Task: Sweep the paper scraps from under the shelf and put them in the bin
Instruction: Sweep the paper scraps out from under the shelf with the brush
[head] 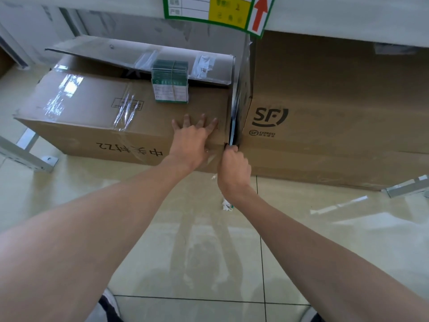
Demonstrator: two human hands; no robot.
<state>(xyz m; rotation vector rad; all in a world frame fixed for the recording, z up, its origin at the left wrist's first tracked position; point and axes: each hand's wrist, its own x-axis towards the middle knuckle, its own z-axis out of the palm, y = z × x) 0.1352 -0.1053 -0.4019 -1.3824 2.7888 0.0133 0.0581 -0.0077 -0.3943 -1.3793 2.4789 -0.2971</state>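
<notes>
Two cardboard boxes stand on the floor under a white shelf (pixel 348 22). My left hand (pixel 192 140) lies flat, fingers spread, on the top front right corner of the left box (pixel 92 117). My right hand (pixel 233 168) is curled at the narrow gap between that box and the big SF Express box (pixel 336 108), fingers hooked on the left box's corner edge. A small white paper scrap (pixel 227 205) lies on the tiles just below my right wrist, and a tinier one (pixel 213 177) sits by the box's base. No bin or broom is in view.
A green-and-white bundle of packets (pixel 170 82) sits on the left box beside its raised flap. White metal shelf feet stand at the left (pixel 30 156) and right (pixel 406 188). A green-edged label with a red arrow (pixel 220 12) hangs from the shelf. The beige tile floor (pixel 209 252) is glossy.
</notes>
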